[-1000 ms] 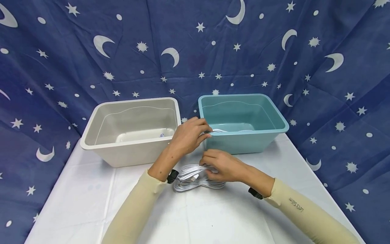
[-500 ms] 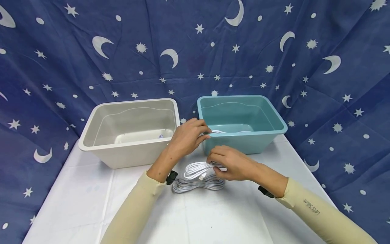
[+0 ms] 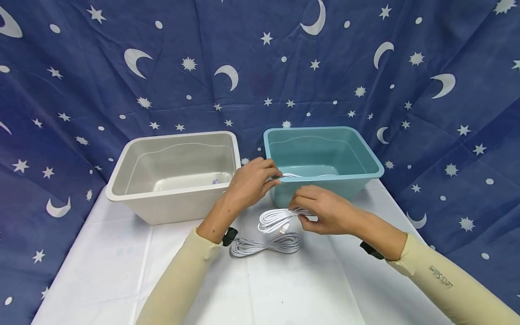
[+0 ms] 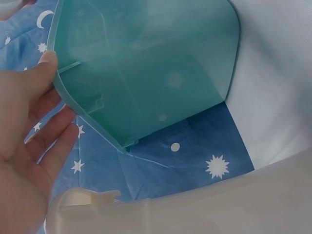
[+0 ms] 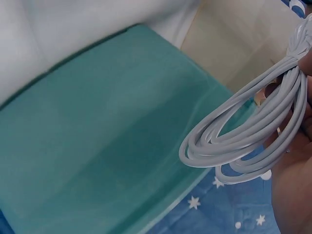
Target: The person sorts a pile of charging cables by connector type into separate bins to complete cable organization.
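My right hand (image 3: 325, 210) pinches a coiled white USB cable (image 3: 275, 220) and holds it up in front of the teal bin (image 3: 325, 189). In the right wrist view, loops of the cable (image 5: 243, 131) hang from the fingers beside the bin's wall (image 5: 107, 126). The metal USB plug (image 3: 283, 229) shows under the loops. At the bin's front left corner my left hand (image 3: 252, 180) grips the rim, thumb outside, as the left wrist view shows (image 4: 34, 112). A second coiled cable (image 3: 266, 245), greyer, lies on the table between my forearms.
A light grey bin (image 3: 162, 205) stands left of the teal one, with a small blue-and-white item (image 3: 215, 181) on its floor. White cable (image 3: 291, 175) shows inside the teal bin. A blue star-patterned cloth (image 3: 260, 67) hangs behind the white-covered table (image 3: 195, 280).
My right hand has lifted the white cable off the other coil and moved it right and toward the teal bin. The left hand has stayed on the rim.
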Demonstrator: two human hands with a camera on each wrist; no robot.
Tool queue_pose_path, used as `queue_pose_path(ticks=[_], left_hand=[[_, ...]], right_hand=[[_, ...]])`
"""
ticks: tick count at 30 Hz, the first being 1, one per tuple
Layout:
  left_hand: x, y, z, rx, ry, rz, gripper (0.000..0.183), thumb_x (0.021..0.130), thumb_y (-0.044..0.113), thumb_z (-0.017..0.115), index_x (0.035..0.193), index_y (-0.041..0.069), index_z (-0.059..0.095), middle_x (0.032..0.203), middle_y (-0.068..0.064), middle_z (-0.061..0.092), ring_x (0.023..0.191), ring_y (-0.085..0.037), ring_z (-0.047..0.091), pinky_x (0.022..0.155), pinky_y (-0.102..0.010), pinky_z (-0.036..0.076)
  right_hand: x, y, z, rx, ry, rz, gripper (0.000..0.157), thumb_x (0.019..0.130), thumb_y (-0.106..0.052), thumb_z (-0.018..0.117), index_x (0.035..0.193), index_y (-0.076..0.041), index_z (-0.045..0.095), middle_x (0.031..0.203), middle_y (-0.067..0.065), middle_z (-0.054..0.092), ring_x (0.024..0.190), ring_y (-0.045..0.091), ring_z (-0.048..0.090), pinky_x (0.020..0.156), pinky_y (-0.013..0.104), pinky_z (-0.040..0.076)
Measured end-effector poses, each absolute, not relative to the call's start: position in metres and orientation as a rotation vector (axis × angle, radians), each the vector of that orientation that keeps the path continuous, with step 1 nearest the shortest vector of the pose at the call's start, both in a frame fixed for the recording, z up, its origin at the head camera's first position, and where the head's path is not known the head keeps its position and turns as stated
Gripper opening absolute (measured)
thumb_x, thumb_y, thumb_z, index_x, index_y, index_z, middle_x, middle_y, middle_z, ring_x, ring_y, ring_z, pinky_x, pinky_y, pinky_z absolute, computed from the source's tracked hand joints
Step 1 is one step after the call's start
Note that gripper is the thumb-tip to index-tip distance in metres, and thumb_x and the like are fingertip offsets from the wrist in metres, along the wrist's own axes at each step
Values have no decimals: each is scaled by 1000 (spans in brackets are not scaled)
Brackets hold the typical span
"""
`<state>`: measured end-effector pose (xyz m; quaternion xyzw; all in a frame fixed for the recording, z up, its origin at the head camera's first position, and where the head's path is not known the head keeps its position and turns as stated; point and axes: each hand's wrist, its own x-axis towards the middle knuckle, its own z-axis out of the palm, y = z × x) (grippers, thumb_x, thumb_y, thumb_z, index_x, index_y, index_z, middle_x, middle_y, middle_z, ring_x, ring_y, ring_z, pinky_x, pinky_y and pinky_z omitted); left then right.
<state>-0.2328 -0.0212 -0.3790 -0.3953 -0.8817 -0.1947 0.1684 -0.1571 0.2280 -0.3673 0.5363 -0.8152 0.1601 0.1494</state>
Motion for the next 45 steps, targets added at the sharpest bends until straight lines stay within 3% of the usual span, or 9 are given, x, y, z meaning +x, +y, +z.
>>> queue_pose_path(ticks=[18, 36, 41, 45], left_hand=[[-232, -20, -378, -1126, -2531, -544, 19, 100, 31, 76, 116, 24, 82, 113, 11, 70, 98, -12, 59, 78, -28, 51], [-233, -20, -377, -1133, -2525, -541, 19, 99, 32, 77, 116, 25, 82, 111, 11, 70, 97, -10, 59, 78, -27, 50], [-232, -21, -377, -1124, -2525, -546, 19, 99, 31, 77, 115, 24, 82, 111, 11, 70, 97, -11, 59, 78, -28, 51], [-233, -21, -377, -1126, -2528, -553, 19, 99, 31, 77, 116, 23, 82, 112, 10, 70, 98, -12, 59, 78, -29, 51]], right_hand=[[-170, 261, -322, 1485, -2221, 446, 27, 82, 0, 71, 107, -8, 71, 104, -1, 67, 86, 10, 58, 77, 24, 48], [-210, 294, -322, 1321, -2299, 436, 29, 82, 7, 72, 108, -5, 75, 103, 4, 70, 77, 11, 55, 69, 18, 39], [-221, 299, -327, 1279, -2346, 412, 26, 85, 6, 76, 109, -4, 74, 105, 6, 70, 82, 15, 61, 73, 21, 45], [-223, 304, -330, 1202, -2401, 424, 31, 84, 1, 83, 113, -4, 72, 109, 7, 71, 95, 20, 69, 82, 31, 55]])
